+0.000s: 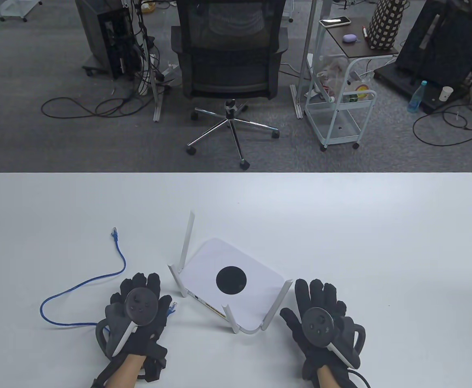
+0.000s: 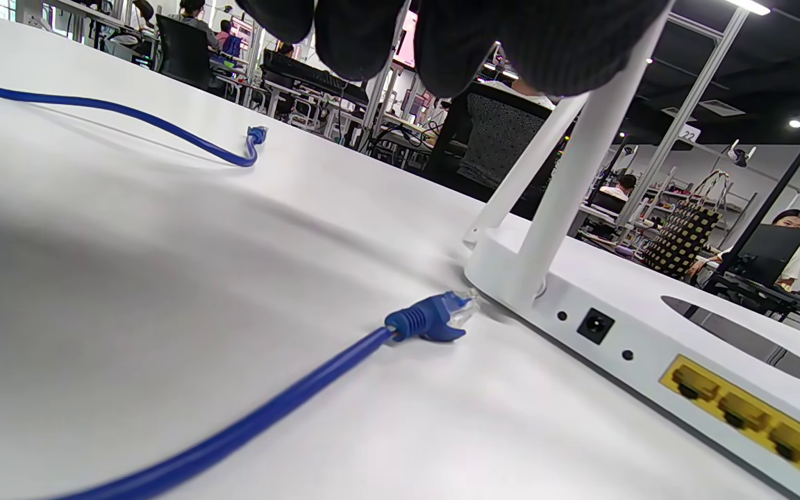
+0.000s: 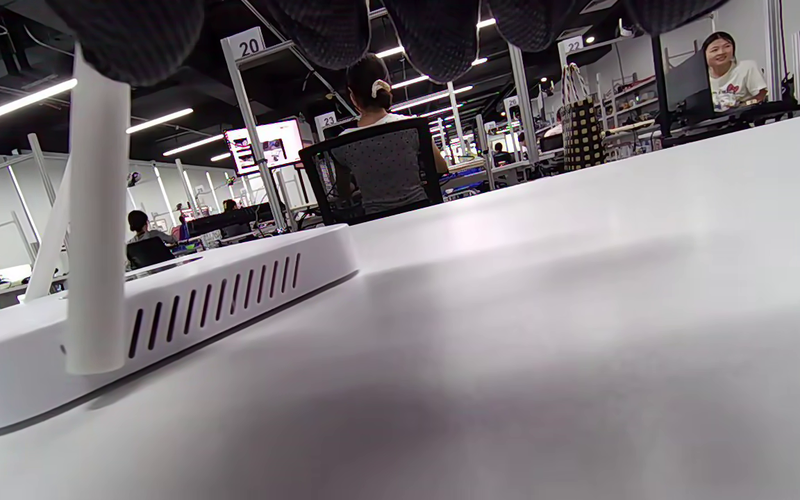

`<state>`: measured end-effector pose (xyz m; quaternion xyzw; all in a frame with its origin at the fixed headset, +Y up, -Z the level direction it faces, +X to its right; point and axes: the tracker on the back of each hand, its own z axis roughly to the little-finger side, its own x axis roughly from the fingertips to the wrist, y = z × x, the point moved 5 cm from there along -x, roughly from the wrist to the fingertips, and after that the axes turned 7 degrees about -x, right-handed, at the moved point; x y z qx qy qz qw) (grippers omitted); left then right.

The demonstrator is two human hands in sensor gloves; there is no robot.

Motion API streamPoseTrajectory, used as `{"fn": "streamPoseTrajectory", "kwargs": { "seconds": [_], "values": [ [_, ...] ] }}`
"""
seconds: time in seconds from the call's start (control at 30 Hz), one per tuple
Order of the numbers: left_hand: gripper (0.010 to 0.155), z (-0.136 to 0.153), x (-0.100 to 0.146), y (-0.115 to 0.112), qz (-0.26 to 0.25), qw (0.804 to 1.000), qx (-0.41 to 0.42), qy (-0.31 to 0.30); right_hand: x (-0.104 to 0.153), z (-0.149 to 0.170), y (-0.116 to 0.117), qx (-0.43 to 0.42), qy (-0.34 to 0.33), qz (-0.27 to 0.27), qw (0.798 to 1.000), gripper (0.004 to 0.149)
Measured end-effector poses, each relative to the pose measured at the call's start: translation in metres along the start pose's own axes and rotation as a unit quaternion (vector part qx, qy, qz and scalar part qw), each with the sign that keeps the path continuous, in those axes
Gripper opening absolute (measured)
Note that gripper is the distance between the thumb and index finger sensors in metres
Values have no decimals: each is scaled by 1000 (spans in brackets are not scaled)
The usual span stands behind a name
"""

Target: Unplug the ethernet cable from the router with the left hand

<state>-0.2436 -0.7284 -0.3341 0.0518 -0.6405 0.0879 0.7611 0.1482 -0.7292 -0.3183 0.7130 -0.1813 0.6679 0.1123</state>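
Observation:
A white router (image 1: 228, 283) with several upright antennas and a black disc on top lies on the table. Its yellow ports (image 2: 754, 413) show empty in the left wrist view. The blue ethernet cable (image 1: 78, 283) lies loose on the table; one plug (image 2: 442, 316) rests just beside the router's corner, the other end (image 1: 115, 232) lies farther back. My left hand (image 1: 139, 307) lies flat, palm down, left of the router, over the cable, holding nothing. My right hand (image 1: 321, 315) lies flat and empty, right of the router.
The white table (image 1: 341, 226) spreads wide around the router. Beyond its far edge stand an office chair (image 1: 230, 52), a white cart (image 1: 341, 109) and cables on the floor.

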Motion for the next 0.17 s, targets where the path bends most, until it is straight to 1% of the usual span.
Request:
{"fn": "streamPoseTrajectory", "kwargs": {
  "seconds": [0.17],
  "values": [
    [68,0,0,0,0,1000,0,-1,0,0,1,2,-1,-1,1000,79]
  ]
}}
